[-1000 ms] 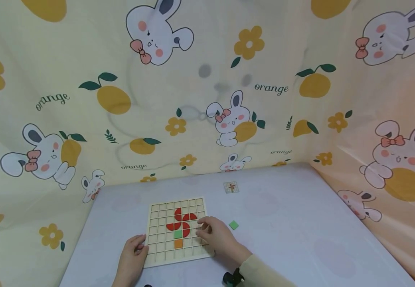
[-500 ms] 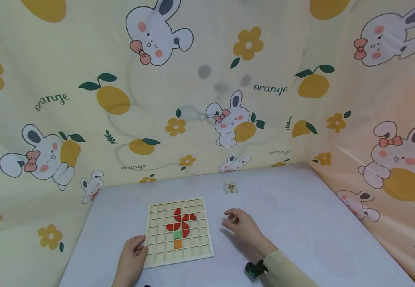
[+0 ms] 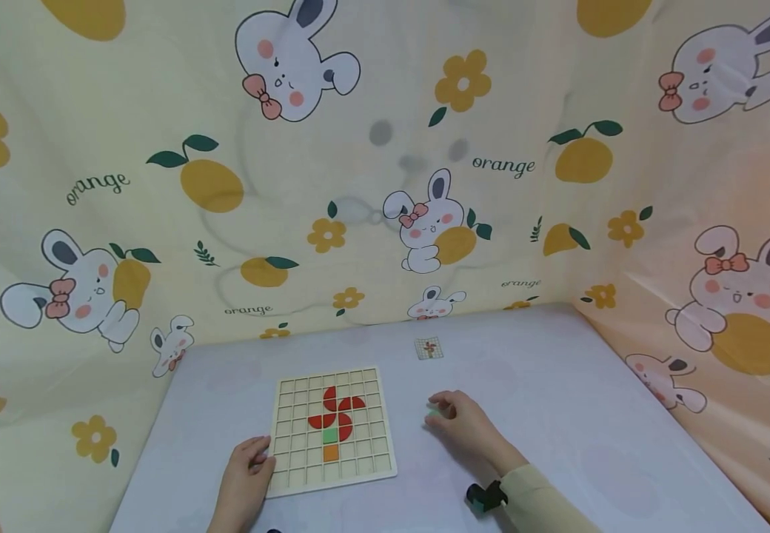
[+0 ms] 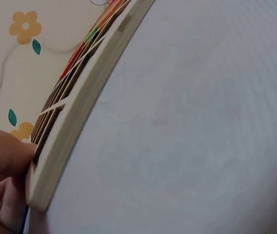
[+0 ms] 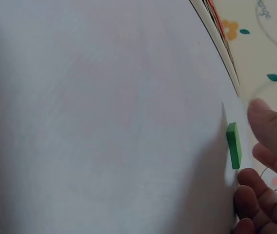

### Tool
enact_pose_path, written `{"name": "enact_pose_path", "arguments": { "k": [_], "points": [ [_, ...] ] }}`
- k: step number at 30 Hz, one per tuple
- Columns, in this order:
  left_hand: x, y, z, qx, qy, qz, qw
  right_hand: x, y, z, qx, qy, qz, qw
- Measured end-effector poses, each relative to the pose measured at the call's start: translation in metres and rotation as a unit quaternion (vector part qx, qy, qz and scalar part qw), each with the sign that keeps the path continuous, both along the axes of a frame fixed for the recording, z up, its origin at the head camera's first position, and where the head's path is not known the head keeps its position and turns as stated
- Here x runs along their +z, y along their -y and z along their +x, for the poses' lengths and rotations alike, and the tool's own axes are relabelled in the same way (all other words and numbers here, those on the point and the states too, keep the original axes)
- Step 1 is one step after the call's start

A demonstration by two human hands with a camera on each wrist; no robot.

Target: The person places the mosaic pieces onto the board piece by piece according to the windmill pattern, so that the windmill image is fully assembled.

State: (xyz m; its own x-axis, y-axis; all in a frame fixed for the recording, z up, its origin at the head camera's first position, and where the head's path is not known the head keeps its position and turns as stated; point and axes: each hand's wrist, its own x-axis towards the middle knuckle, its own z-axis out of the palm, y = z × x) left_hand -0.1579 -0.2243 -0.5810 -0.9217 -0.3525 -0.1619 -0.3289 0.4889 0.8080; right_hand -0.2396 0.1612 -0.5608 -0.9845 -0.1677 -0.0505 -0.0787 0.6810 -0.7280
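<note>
A pale wooden grid board lies on the table with red quarter-round pieces, a green square tile and an orange square tile set in its cells. My left hand holds the board's left edge; in the left wrist view the thumb laps over its rim. Off the board to the right, my right hand is over a loose green tile, fingers loosely bent. In the right wrist view the thumb stands apart from this tile, which lies on the table close to the fingertips.
A small picture card with a red pinwheel on a grid lies behind the board, to the right. Printed cloth walls in the back and sides of the table. A black device sits at my right wrist.
My right hand has moved from above the board's right edge out to the right, over the loose green tile. My left hand and the board have stayed put.
</note>
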Motion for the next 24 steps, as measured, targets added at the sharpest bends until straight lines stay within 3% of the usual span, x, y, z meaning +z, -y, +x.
{"name": "enact_pose_path", "arguments": {
  "k": [14,24],
  "points": [
    [-0.003,0.002,-0.001,0.002,0.003,-0.005,1.0,-0.013,-0.01,-0.007,0.03,0.028,-0.034,0.9986],
    [-0.001,0.001,0.001,-0.004,-0.006,-0.014,0.9999,-0.012,-0.005,-0.003,0.006,0.018,-0.027,0.9995]
  ]
}}
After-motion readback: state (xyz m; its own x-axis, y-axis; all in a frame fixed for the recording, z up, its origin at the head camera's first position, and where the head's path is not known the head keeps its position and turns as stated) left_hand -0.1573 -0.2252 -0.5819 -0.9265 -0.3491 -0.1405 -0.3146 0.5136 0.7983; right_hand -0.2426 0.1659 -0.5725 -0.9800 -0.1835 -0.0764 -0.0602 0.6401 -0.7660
